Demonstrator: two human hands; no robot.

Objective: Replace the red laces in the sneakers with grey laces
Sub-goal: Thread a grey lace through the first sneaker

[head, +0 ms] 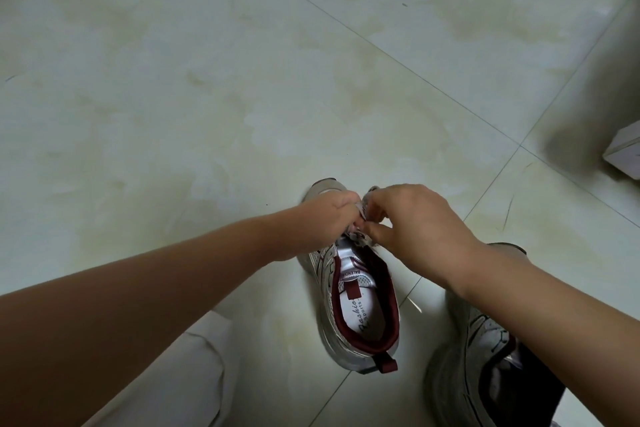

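Silver mesh sneaker [360, 308] with maroon collar, upright on the floor [207, 97], heel toward camera, toe pointing away. Second sneaker [485, 350] just beside it on the right, mostly under the right forearm.

Left hand [329, 215] and right hand [412, 218] meeting over the eyelet rows, near the toe end. Both grips clenched in a pinch on a pale lace [358, 218], thumbs and fingertips nearly touching each other. Lace reads grey-white; no red lace visible anywhere in view.

Likely step: threading grey lace through the lower or middle eyelets of the first sneaker. Which eyelet exactly: cannot tell, hands cover it. Upper eyelets near the tongue look empty, so roughly mid-lacing on this shoe. Lacing state of second sneaker not visible.

Next move probably needs: feeding the tip through the next eyelet up, pulling slack even on both sides, steadying the shoe against sliding on smooth tile.

Floor: glossy pale tile, beige mottling, thin dark grout lines running diagonally. White box corner [623, 156] at the far right edge of the floor. Light trouser leg [180, 374] at near edge, left.
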